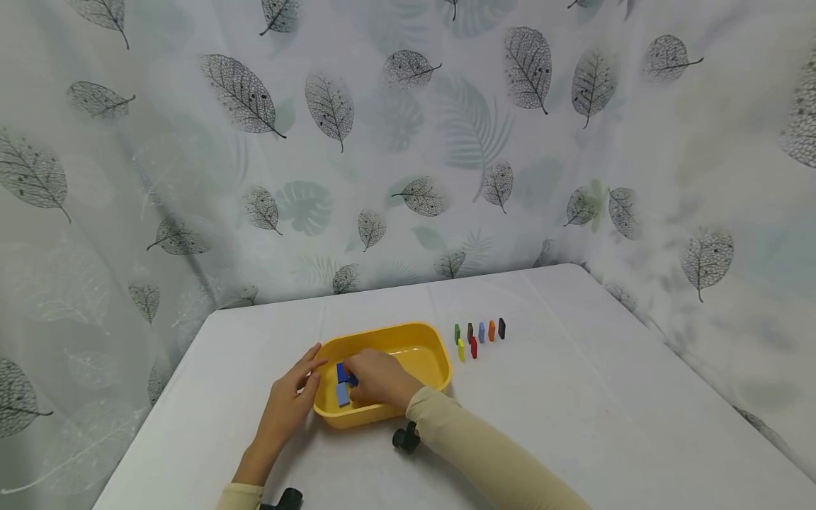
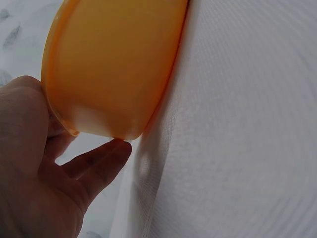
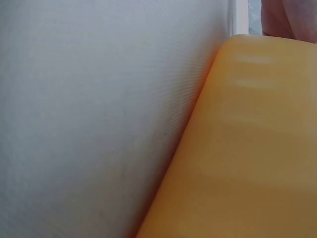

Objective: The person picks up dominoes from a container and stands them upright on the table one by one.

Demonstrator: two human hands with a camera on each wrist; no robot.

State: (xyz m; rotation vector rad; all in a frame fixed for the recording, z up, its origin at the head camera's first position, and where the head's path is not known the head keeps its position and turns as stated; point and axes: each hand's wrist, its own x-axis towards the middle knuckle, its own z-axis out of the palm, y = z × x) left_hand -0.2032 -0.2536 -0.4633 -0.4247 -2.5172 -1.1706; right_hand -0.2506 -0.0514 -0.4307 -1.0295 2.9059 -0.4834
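Blue blocks lie in yellow tray; right hand inside, grip unclear; left hand, fingers relaxed, touches its end.

Curtain: pale fabric printed with dark veined leaves and faint green fronds.
Bench: white, woven-textured covering, curtain behind.

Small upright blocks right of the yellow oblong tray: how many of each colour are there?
Green slim block: 1
Dark brown slim block: 1
Light blue slim block: 1
Orange slim block: 1
Black slim block: 1
Yellow slim block: 1
Red slim block: 1
Total: 7
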